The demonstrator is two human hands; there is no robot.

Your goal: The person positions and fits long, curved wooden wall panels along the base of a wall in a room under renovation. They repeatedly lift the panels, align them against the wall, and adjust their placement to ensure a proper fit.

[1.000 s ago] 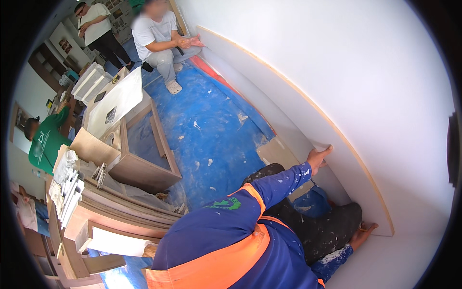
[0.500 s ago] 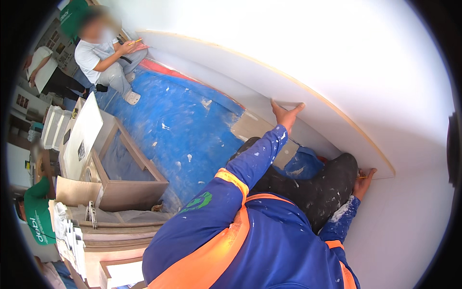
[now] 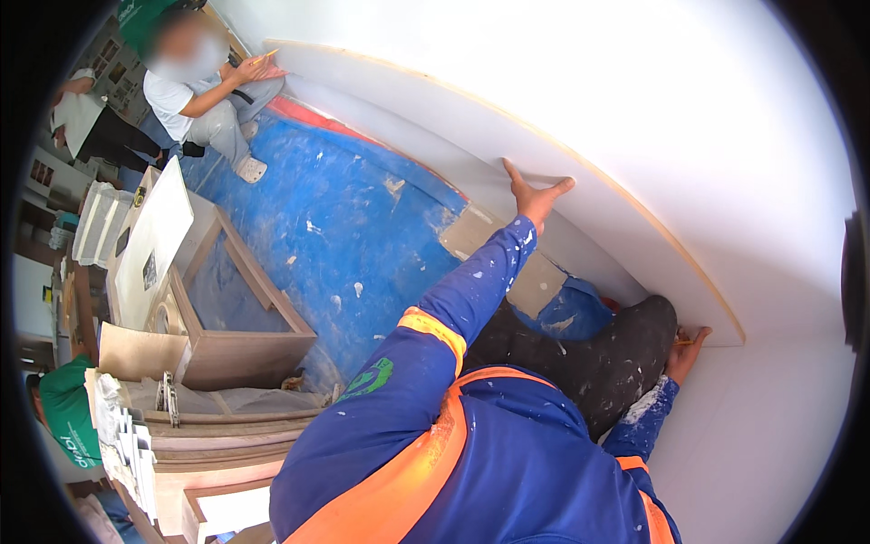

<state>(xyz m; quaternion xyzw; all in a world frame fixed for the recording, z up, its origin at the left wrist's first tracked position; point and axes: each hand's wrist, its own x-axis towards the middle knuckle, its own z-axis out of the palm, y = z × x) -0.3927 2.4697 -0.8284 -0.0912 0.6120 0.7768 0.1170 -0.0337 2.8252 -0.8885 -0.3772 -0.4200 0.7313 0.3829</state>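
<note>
A long white board (image 3: pixel 616 218) with a bare wood-coloured edge stands against the white wall, running from the far left to my right. My left hand (image 3: pixel 536 198) presses on its face, thumb and fingers spread wide. Down at the near right end, my right hand (image 3: pixel 687 355) is closed around a thin yellow pencil (image 3: pixel 682 343), close to the board's end. Most of the pencil is hidden by the fingers. At the board's far end a seated person (image 3: pixel 210 91) holds up another yellow pencil (image 3: pixel 266 56).
A blue sheet (image 3: pixel 335 218) splashed with white covers the floor, with a tan patch (image 3: pixel 535 281) near my knee. Wooden cabinet frames (image 3: pixel 249 344) and stacked panels (image 3: pixel 217 444) stand at my left. Other people (image 3: pixel 91 122) are behind, at the left.
My view has shifted slightly. Both hands keep about the same places on the board, the left one still spread. The seated person's pencil hand looks slightly raised.
</note>
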